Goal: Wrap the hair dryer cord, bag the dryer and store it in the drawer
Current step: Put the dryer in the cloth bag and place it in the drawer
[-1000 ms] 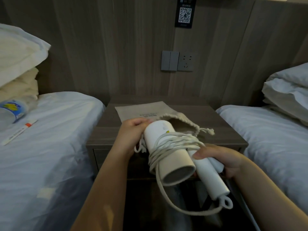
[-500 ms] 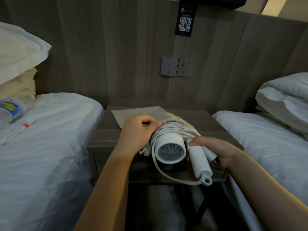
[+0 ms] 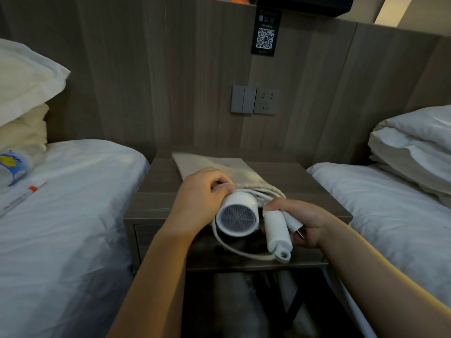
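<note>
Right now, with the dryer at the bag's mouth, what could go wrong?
A loop of cord hangs loose under the hair dryer; it may snag on the bag mouth or stay outside. The left hand grips the bag on one side only, so the opening could collapse.

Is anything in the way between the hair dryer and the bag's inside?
Nothing visible does: the left hand holds the bag mouth open around the hair dryer front. One cord loop hangs outside, below.

White hair dryer point(image 3: 237, 217) and cord point(image 3: 240, 251), beige drawstring bag point(image 3: 214, 164), grey-brown wood-grain nightstand point(image 3: 158, 189).
</note>
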Action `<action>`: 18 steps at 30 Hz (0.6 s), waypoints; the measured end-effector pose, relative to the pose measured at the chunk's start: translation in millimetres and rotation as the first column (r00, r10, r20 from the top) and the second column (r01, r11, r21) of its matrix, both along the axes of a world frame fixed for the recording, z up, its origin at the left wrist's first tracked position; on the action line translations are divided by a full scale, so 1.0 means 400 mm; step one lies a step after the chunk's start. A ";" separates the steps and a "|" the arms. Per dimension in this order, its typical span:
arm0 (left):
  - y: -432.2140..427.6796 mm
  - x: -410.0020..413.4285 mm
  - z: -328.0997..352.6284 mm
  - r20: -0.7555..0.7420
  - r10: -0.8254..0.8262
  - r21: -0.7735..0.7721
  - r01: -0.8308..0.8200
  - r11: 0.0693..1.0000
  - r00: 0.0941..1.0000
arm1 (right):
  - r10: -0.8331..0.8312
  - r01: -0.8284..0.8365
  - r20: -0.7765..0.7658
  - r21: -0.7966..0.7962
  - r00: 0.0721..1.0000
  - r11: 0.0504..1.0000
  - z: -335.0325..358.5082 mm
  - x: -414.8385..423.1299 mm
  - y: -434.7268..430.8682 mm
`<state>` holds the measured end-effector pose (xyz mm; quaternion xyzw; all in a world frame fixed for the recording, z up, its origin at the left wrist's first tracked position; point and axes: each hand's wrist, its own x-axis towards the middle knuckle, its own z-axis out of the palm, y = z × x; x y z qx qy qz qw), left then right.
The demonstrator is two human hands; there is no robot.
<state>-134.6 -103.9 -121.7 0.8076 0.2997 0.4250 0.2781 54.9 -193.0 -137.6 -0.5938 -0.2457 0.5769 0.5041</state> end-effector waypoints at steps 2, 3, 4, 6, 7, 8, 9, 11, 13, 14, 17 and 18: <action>0.008 -0.011 -0.007 -0.084 0.085 0.091 -0.077 0.993 0.993 | -0.071 0.072 -0.054 0.009 0.996 0.997 -0.001 0.008 0.000; 0.012 -0.015 -0.010 -0.130 0.113 0.103 -0.100 0.990 0.985 | -0.101 0.102 -0.075 0.008 0.992 0.995 -0.001 0.012 0.001; 0.014 -0.018 -0.014 -0.176 0.132 0.090 -0.118 0.989 0.975 | -0.123 0.124 -0.096 0.007 0.988 0.992 -0.001 0.012 0.001; 0.019 -0.023 -0.020 -0.246 0.151 0.028 -0.149 0.988 0.957 | -0.156 0.159 -0.125 0.016 0.980 0.987 -0.003 0.011 0.003; 0.020 -0.024 -0.020 -0.264 0.150 0.000 -0.155 0.988 0.953 | -0.170 0.176 -0.137 0.027 0.976 0.984 -0.004 0.010 0.004; 0.020 -0.025 -0.018 -0.272 0.137 -0.020 -0.148 0.989 0.952 | -0.186 0.192 -0.146 0.032 0.972 0.981 -0.006 0.009 0.006; 0.018 -0.026 -0.014 -0.267 0.114 -0.028 -0.127 0.992 0.957 | -0.204 0.212 -0.157 0.038 0.966 0.977 -0.008 0.007 0.009; 0.008 -0.026 0.000 -0.236 0.042 -0.026 -0.050 0.998 0.971 | -0.237 0.247 -0.178 0.034 0.955 0.968 -0.005 0.005 0.016; -0.005 -0.019 0.009 -0.208 -0.034 -0.045 0.025 0.999 0.978 | -0.269 0.278 -0.167 0.034 0.949 0.960 0.002 0.003 0.025; -0.010 -0.013 0.009 -0.208 -0.052 -0.046 0.043 0.998 0.977 | -0.281 0.288 -0.147 0.029 0.948 0.957 0.004 0.003 0.031; -0.007 0.003 -0.008 -0.245 0.024 0.004 -0.024 1.000 0.969 | -0.300 0.305 -0.101 0.041 0.949 0.952 0.006 -0.014 0.049; -0.002 0.003 -0.012 -0.251 0.067 0.006 -0.068 0.998 0.966 | -0.312 0.319 -0.107 0.050 0.944 0.946 0.004 -0.022 0.055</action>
